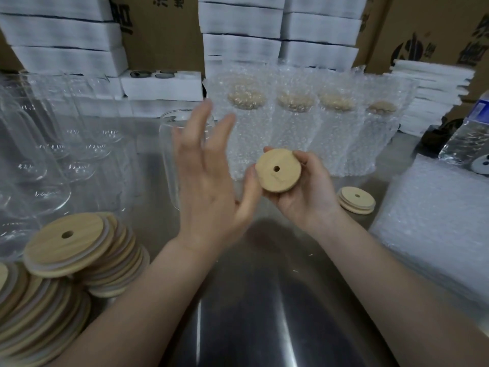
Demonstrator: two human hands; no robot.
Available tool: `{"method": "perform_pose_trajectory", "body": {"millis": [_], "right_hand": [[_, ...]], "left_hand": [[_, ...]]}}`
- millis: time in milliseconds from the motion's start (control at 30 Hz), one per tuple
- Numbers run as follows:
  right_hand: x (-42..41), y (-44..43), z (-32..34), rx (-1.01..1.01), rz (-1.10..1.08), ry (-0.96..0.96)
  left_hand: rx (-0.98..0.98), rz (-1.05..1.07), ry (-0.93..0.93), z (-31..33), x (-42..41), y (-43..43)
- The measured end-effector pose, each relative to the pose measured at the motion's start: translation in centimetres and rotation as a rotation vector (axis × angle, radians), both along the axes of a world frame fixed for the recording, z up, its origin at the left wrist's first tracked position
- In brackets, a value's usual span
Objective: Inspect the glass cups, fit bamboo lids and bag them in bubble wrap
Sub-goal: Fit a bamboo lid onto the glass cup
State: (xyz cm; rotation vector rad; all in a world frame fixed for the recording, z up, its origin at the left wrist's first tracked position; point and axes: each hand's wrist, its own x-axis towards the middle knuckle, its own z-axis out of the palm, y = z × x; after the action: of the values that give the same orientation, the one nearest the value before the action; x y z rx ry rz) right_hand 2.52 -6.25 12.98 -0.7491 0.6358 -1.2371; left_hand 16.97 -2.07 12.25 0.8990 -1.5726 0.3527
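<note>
Above the table (264, 300), the right hand (304, 200) grips a pale, holed bamboo lid (284, 178); the blurred left hand (209, 186) seems spread.

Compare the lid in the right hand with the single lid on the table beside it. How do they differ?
The held lid is gripped by the right hand above the table; the single lid lies untouched on it. The held lid tilts towards the camera; the single lid lies flat. Both are round and wooden, with a centre hole.

Bare left hand (211, 189) and right hand (307, 200), forearms (137, 300) uncovered.
</note>
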Motion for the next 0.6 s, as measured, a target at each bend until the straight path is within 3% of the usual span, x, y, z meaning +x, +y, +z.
{"method": "perform_pose_trajectory", "body": {"millis": [133,267,600], "right_hand": [[0.6,0.4,-0.4,-0.022,0.056,-0.031],[0.9,0.6,-0.6,-0.026,0.090,0.006],[1.4,0.4,-1.3,0.011,0.149,0.017]], "left_hand": [[0.326,-0.128,-0.196,-0.1,-1.2,1.0],[0.566,-0.158,-0.247,-1.0,-1.7,0.6],[0.597,-0.160,-0.306,-1.7,-1.2,-0.4]]}}
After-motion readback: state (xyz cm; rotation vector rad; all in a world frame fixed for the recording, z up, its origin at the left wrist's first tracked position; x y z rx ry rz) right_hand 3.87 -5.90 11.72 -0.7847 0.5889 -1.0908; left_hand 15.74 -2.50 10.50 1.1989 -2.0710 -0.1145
